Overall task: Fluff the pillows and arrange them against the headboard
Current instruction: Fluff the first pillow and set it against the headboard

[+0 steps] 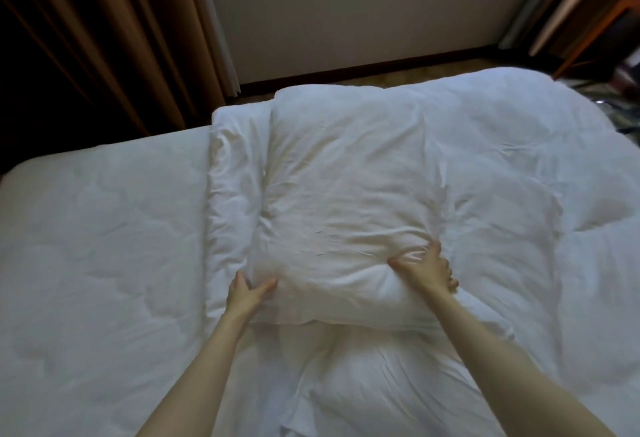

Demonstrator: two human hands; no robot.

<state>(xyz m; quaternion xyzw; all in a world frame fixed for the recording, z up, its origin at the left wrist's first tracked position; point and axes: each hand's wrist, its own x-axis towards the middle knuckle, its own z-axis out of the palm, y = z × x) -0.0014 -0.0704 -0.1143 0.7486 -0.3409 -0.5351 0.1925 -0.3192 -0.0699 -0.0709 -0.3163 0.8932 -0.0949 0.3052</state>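
A large white pillow [346, 194] lies across the middle of the bed, its long side running away from me. My left hand [247, 292] grips its near left corner, thumb on top and fingers under the edge. My right hand [427, 268] pinches the near right corner, bunching the cover into creases. A second white pillow [349, 377] lies partly under the near edge of the first, between my forearms. No headboard is in view.
A folded white duvet [519, 176] covers the right half of the bed, its folded edge [232, 173] left of the pillow. Bare white mattress pad [97, 246] on the left. Brown curtains [104, 31] and a pale wall [346, 10] stand beyond the bed.
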